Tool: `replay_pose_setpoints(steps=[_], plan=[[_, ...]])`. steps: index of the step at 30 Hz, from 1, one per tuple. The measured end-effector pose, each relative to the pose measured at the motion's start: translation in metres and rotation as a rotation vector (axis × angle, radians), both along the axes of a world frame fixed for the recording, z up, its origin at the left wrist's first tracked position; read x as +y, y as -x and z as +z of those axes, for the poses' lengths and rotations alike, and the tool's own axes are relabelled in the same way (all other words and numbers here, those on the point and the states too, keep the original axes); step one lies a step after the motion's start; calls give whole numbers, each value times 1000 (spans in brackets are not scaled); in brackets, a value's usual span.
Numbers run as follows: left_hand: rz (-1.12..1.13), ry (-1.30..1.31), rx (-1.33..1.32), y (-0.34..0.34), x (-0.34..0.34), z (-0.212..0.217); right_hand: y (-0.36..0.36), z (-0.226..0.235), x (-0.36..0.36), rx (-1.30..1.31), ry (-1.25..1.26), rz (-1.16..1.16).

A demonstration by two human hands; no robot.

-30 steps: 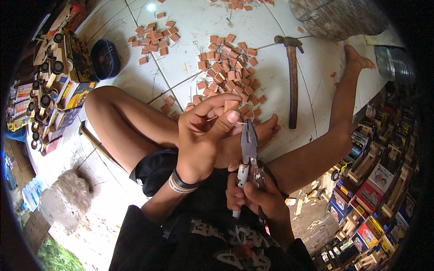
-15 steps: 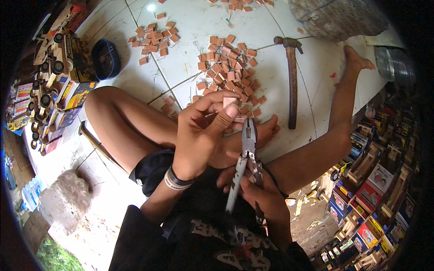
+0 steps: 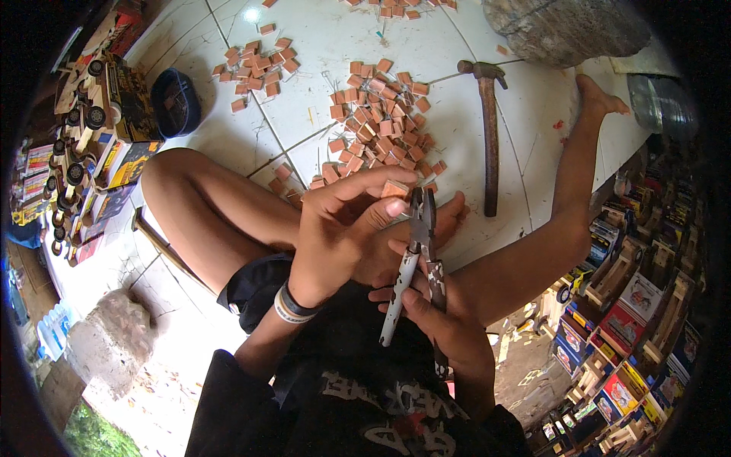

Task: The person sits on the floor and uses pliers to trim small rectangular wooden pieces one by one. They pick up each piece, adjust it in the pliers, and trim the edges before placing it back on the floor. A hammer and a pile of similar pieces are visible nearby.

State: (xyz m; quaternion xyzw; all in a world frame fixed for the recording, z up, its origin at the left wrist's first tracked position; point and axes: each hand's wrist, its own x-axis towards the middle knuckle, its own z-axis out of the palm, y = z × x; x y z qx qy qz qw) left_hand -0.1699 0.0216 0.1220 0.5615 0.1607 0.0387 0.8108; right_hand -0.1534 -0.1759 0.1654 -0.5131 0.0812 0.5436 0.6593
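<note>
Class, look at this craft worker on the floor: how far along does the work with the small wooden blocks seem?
Done: finished wooden toy trucks line the person's left side. In hand: the left hand pinches one small block at the pliers gripped by the right hand. Left: a big pile of blocks lies untouched on the tiles, beside a hammer.

Pile of wooden blocks [image 3: 381,122] on the floor, hammer [image 3: 489,129] just right, bowl [image 3: 176,103] far left.

small wooden block [image 3: 395,188]: reddish-brown, flat, pinched at left hand's [image 3: 343,228] fingertips, just left of plier head | pliers [image 3: 416,251]: worn pale-coated handles spread apart, head pointing away, gripped in right hand [image 3: 434,316], touching left thumb
</note>
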Motion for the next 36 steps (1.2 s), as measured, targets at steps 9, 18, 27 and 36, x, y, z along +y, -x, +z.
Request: replay_pose_setpoints(steps=[9,18,27,36], plan=[[3,-74,-24,-1,-3,3,-2,4,1,16,-14,5],[9,-113,-35,-1,-3,2,-2,5,3,11,-17,20],[14,-173,-89,1,-4,-2,5,-5,6,41,33,-3],[21,-227,-194,5,-1,-3,9,-13,4,-48,62,53]])
